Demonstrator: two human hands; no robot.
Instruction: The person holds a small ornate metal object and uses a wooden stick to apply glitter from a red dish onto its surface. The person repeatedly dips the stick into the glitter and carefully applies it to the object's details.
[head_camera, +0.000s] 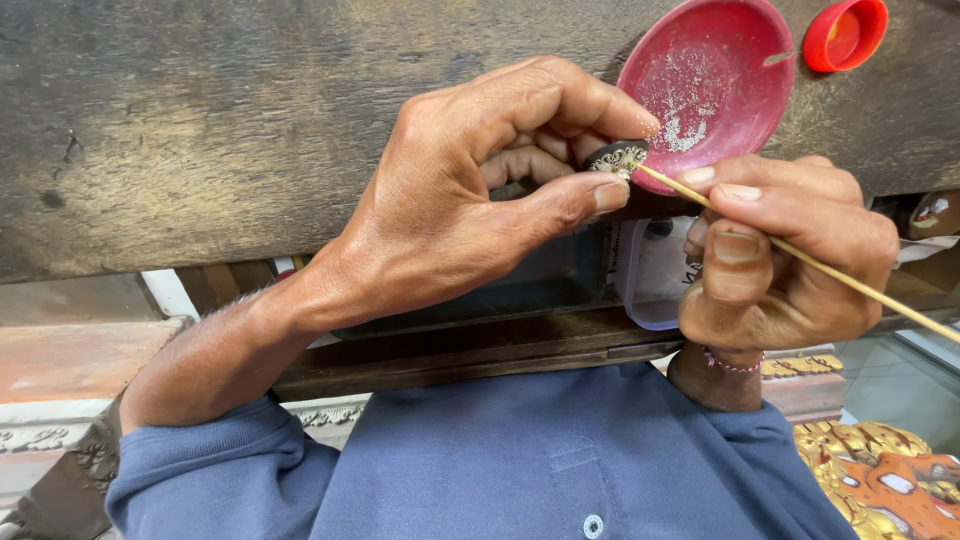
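My left hand (480, 190) pinches a small round dark ornament (614, 157) with a pale patterned face between thumb and fingertips, over the edge of a worn wooden bench. My right hand (780, 250) grips a thin yellowish stick (810, 258) like a pen; its tip touches the ornament's face. Just behind the ornament sits a shallow red dish (715, 75) holding a scatter of tiny glittering grains.
A small red cap (845, 35) lies on the wooden bench (220, 120) at the top right. Below the bench edge are a white plastic container (650, 280), gold and orange carved pieces (880, 480) at the lower right, and my blue shirt (560, 460).
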